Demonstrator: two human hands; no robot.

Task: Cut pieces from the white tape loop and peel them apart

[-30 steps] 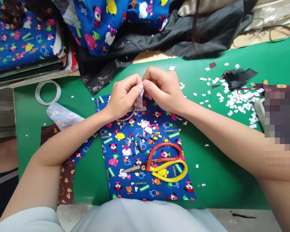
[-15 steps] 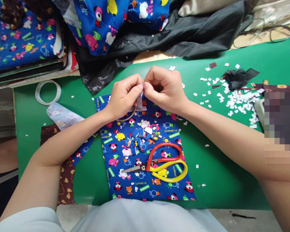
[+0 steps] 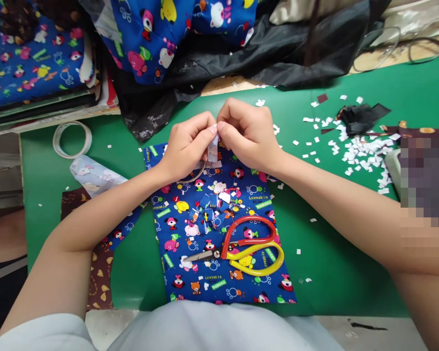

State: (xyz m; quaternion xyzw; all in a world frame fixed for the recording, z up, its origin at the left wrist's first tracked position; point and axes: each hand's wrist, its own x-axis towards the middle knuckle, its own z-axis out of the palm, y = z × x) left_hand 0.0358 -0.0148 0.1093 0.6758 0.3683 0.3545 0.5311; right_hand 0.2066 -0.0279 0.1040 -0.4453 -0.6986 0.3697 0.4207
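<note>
My left hand (image 3: pixel 188 146) is closed, its thumb and finger pinching a small pale fabric strip (image 3: pixel 212 150) that hangs below the fingertips. Close against it, my right hand (image 3: pixel 250 134) is also pinched at the strip's top edge; the exact grip is partly hidden. A thin pale ring (image 3: pixel 195 179) shows under my left hand. Both hands are over a blue cartoon-print fabric panel (image 3: pixel 183 287). On this panel lie small cut blue fabric scraps (image 3: pixel 207 214) and scissors (image 3: pixel 217 253) with one red and one yellow handle, blades pointing left.
At left are a tape roll (image 3: pixel 54 141), a folded pale-backed fabric piece (image 3: pixel 95 173) and brown patterned fabric (image 3: pixel 100 282). Many white bits (image 3: pixel 358 153) and a black scrap (image 3: pixel 362 119) lie right. Black sheeting (image 3: pixel 278 53) and more blue fabric (image 3: pixel 146 44) line the back.
My right hand has shifted slightly left and turned a little. More of the pale strip shows below the fingertips. The scissors and scraps have stayed put.
</note>
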